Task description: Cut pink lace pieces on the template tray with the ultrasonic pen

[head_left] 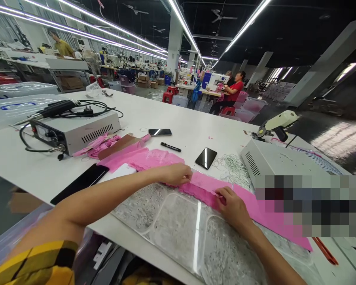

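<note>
A long strip of pink fabric [264,208] lies across a grey stone-patterned board [178,223] with a glossy surface. One edge of the strip is scalloped and folded over near my hands. My left hand [178,174] pinches the fabric with its fingers bent together. To its right, my right hand [230,202] holds the folded edge between thumb and fingers. More pink cloth [154,157] is bunched beyond my left forearm, next to a brown piece [117,145].
A grey box with a handheld tool [59,107] and cables stands left. Two phones [206,158], a black marker [171,147] and tangled pale cords [235,168] lie behind the fabric. Another metal box [280,160] is at right. A person in red [234,89] sits at a sewing machine.
</note>
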A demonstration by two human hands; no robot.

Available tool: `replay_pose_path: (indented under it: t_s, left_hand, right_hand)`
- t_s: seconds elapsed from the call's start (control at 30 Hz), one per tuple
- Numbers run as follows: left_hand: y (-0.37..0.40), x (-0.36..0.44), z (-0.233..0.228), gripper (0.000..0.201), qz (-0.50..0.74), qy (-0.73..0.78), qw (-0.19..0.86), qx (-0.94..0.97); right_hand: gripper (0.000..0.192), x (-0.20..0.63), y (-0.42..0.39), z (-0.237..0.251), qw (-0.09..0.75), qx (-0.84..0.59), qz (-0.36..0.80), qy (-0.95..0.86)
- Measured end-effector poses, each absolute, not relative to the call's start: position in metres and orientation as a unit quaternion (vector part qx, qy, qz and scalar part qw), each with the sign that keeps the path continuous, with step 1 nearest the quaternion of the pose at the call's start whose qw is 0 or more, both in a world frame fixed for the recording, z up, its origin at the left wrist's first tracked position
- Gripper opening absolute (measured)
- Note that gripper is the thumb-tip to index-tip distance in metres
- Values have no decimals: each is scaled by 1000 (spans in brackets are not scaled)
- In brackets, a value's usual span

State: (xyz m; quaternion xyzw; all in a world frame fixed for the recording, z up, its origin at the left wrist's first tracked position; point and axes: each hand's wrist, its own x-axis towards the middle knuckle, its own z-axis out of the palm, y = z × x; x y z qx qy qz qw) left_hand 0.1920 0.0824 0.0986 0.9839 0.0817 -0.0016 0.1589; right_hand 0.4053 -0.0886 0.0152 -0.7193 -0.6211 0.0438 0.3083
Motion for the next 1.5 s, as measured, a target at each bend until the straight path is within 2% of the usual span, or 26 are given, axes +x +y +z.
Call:
replay_pose_path:
  t_s: [0.13, 0.3, 0.43, 0.57, 0.67, 0.77, 0.87, 1.23, 1.5]
  left_hand:
    - [66, 152, 90, 13, 6, 35, 173, 984]
    - [43, 97, 70, 14, -6, 11, 174, 985]
    - [34, 77, 70, 12, -14, 9, 155, 988]
    - [38, 97, 75, 11, -3, 30, 114, 993]
    - [47, 136, 73, 13, 19, 72, 70, 995]
    - [57, 174, 67, 10, 21, 96, 38, 994]
    - [66, 196, 60, 11, 7, 101, 18, 995]
    - [78, 200, 54, 17, -5, 99, 0, 995]
    - [78, 198, 63, 17, 12, 92, 5, 996]
  right_hand:
    - [19, 392, -117, 18, 290, -694, 30, -658]
    - [22, 347, -149, 20, 251, -584, -3, -772]
    - [24, 327, -155, 32, 231, -545, 84, -802]
    - [19, 342, -131, 43, 279, -581, 149, -750]
    - [24, 362, -99, 39, 316, -643, 160, -679]
    - [30, 373, -73, 29, 316, -673, 176, -645]
    - [29, 377, -62, 19, 307, -677, 187, -642]
    - [27, 378, -62, 17, 308, -677, 216, -633]
    - [32, 379, -60, 27, 298, -672, 216, -643]
